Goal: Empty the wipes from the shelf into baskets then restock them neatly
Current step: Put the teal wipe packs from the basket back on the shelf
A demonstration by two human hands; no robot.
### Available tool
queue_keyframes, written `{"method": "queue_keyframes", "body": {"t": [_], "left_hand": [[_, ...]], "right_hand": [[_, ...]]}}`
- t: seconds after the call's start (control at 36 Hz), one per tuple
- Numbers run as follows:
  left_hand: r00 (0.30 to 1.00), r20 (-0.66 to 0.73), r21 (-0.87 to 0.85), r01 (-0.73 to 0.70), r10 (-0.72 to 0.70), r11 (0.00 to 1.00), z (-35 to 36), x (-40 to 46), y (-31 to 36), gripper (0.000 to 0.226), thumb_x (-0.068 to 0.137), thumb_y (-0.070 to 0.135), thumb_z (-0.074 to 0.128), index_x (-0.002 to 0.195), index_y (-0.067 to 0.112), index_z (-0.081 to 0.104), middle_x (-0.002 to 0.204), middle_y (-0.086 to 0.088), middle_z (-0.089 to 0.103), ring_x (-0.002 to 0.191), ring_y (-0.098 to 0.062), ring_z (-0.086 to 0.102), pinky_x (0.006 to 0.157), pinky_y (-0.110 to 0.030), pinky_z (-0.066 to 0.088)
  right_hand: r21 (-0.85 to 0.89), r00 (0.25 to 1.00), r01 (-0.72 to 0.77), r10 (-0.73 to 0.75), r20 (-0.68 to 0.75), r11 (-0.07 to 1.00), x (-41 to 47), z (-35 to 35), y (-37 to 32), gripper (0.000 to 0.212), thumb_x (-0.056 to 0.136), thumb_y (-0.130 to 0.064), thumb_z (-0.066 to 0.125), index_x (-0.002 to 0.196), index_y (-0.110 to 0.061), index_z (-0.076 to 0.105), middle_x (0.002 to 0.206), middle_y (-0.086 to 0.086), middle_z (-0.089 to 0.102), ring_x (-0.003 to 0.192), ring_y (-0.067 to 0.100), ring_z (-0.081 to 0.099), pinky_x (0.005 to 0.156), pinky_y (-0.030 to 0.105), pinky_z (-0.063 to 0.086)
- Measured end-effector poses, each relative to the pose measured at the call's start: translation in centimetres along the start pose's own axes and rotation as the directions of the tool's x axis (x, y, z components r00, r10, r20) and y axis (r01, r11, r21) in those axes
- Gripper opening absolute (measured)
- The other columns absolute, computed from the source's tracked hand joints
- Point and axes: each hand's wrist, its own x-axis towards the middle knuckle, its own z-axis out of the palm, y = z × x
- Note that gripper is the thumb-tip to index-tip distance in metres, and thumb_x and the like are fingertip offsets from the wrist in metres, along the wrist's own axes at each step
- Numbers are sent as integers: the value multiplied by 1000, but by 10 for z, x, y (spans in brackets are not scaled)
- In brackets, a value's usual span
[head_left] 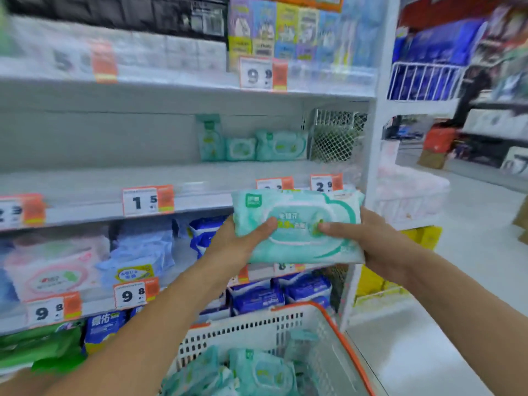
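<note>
Both hands hold one mint-green wipes pack (297, 207) in front of the middle shelf (114, 187). My left hand (237, 244) grips its left end, thumb on the front. My right hand (368, 238) grips the right end, thumb pressed near the lid. At the back right of that shelf stand three green wipes packs (281, 145); the rest of the shelf is bare. Below my arms is a white basket with an orange rim (331, 318), holding several green wipes packs (257, 370).
Price tags (147, 200) line the shelf edges. Lower shelves hold pink, blue and green packs (54, 270). A white upright post (377, 132) ends the shelving at the right; beyond it lies an aisle floor (471, 281) with boxes and other racks.
</note>
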Motion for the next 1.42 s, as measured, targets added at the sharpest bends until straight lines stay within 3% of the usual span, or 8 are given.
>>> {"method": "queue_keyframes", "body": {"t": [0.31, 0.5, 0.58, 0.64, 0.75, 1.0, 1.22, 1.42], "left_hand": [[972, 83, 308, -233, 218, 922, -17, 98, 70, 38, 72, 22, 85, 106, 25, 68, 99, 14, 76, 90, -3, 71, 79, -19, 56], [984, 16, 547, -157, 177, 822, -6, 251, 77, 62, 67, 47, 85, 120, 21, 65, 114, 4, 71, 104, -16, 67, 97, -35, 53], [995, -36, 748, -32, 88, 662, 6, 306, 58, 90, 63, 67, 71, 135, 16, 54, 133, -6, 60, 118, -27, 59, 102, -39, 48], [999, -30, 855, 20, 10, 519, 15, 328, 48, 73, 89, 55, 60, 143, 9, 44, 141, -13, 52, 125, -33, 53, 105, -41, 45], [999, -43, 901, 50, -26, 432, 31, 371, 33, 61, 101, 44, 45, 142, 0, 38, 139, -20, 51, 124, -37, 54, 101, -44, 48], [998, -37, 995, 33, 43, 94, 26, 417, 16, 65, 106, 34, 34, 155, 4, 3, 161, -17, 18, 142, -33, 31, 112, -33, 27], [998, -37, 998, 34, 53, 44, 27, 424, 12, 71, 106, 41, 30, 154, 0, -1, 163, -15, 9, 145, -34, 27, 116, -39, 26], [999, -36, 918, 32, 3, 394, 19, 369, 39, 60, 98, 43, 52, 147, 12, 38, 145, -9, 46, 123, -32, 53, 99, -43, 50]], "right_hand": [[-5, 988, 146, -146, -54, 989, 95, -14, -43, 44, 81, -6, 73, 124, -6, 63, 114, 16, 73, 99, 31, 73, 74, 40, 62], [-216, 927, 203, -258, -272, 955, 248, -60, -69, 63, 62, -9, 89, 120, -6, 63, 111, 11, 74, 100, 28, 72, 83, 38, 61], [-378, 937, 41, -167, -307, 925, 304, -96, -55, 49, 72, -13, 87, 115, -13, 64, 115, 11, 72, 97, 26, 69, 70, 33, 59], [-424, 941, -85, -67, -331, 902, 332, -118, -40, 56, 74, -18, 87, 122, -16, 59, 123, 6, 66, 111, 29, 63, 85, 44, 55], [-625, 924, -117, -146, -352, 772, 369, -140, -25, 67, 69, -35, 90, 123, -15, 56, 116, 2, 64, 93, 23, 64, 62, 32, 56], [-795, 912, -68, -285, -294, 603, 417, -157, -15, 68, 72, -24, 89, 127, -17, 50, 120, 6, 60, 109, 29, 60, 90, 47, 57], [-819, 903, -234, -195, -382, 523, 423, -153, -21, 62, 78, -27, 84, 126, -9, 49, 116, 11, 58, 102, 30, 63, 82, 43, 60], [-929, 860, -180, -407, -307, 322, 360, -118, -37, 73, 81, -35, 81, 138, -6, 47, 133, 16, 55, 119, 33, 56, 102, 37, 46]]}}
